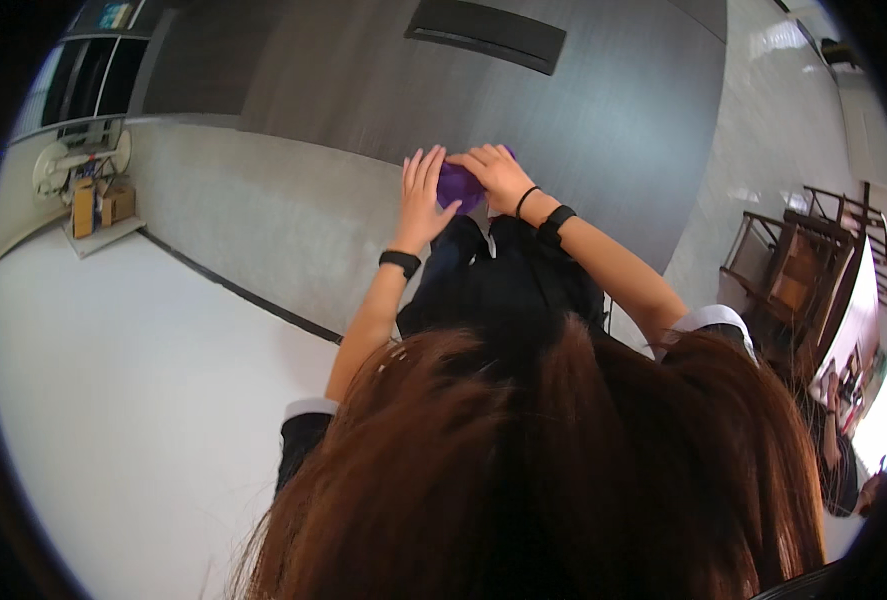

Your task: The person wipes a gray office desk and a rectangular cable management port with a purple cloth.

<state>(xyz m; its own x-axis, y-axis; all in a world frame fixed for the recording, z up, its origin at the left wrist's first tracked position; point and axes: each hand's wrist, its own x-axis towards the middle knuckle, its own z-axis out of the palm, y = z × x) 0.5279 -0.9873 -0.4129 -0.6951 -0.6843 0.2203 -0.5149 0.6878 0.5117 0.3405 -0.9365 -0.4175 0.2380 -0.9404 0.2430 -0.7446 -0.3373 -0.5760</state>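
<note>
A purple object (460,189), its exact kind hidden, sits between my hands in front of my dark-clothed legs, near the dark panelled surface (633,150). My left hand (427,195) grips its left side with long, slightly bent fingers and the thumb low against it. My right hand (495,175) holds it from the upper right, fingers curled over its top. Both wrists wear black bands. My hair covers much of the lower view.
A black slot-like fitting (483,35) lies on the panel. At left, cardboard boxes (113,204) stand by a white appliance (58,170) on the pale floor (133,400). Dark wooden chairs (783,270) are at right, and another person (835,460) is partly visible at far right.
</note>
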